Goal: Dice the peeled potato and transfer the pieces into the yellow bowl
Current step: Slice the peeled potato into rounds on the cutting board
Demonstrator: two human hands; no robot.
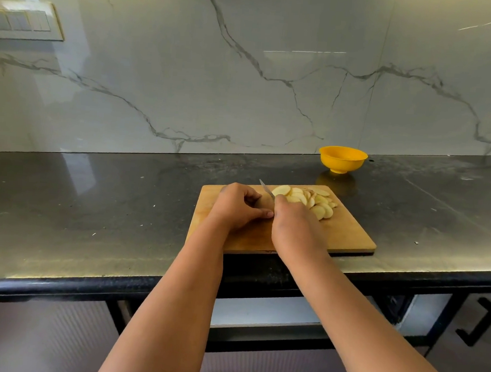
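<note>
Several thin, pale potato slices (310,200) lie fanned out on the far right part of a wooden cutting board (348,236). My right hand (293,227) grips a knife (266,188); its blade sticks out up and to the left, just left of the slices. My left hand (237,208) rests on the board beside the blade with fingers curled and thumb reaching toward my right hand. Whether it holds a potato piece is hidden. The yellow bowl (342,159) stands on the counter behind the board to the right, with no pieces visible in it.
The board lies near the front edge of a dark stone counter (92,204), with a marble wall behind. A switch panel (23,22) is on the wall at far left. Cabinet fronts with black handles (475,324) are below the counter.
</note>
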